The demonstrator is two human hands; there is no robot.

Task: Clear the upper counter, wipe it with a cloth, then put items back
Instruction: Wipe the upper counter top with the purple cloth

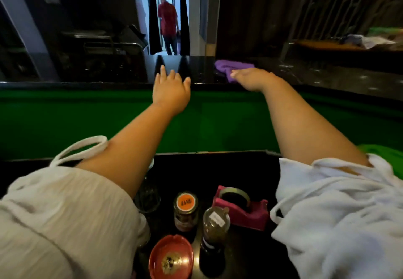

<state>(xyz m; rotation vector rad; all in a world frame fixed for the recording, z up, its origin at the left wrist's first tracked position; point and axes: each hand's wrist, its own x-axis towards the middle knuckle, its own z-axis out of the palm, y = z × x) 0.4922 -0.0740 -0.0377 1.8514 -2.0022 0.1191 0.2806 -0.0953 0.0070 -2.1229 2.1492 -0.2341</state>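
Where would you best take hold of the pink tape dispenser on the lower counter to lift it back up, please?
Grip the pink tape dispenser across its narrow body, just behind the tape roll, coming from above. Its flat sides suit opposing fingers, and the spice bottle stands close on its left, so a sideways approach looks cramped.

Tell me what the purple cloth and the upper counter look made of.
Purple cloth: soft, matte fabric, likely microfibre, judging by its bunched folds. Upper counter: dark polished stone or laminate, unclear which; its gloss mirrors the doorway's light.
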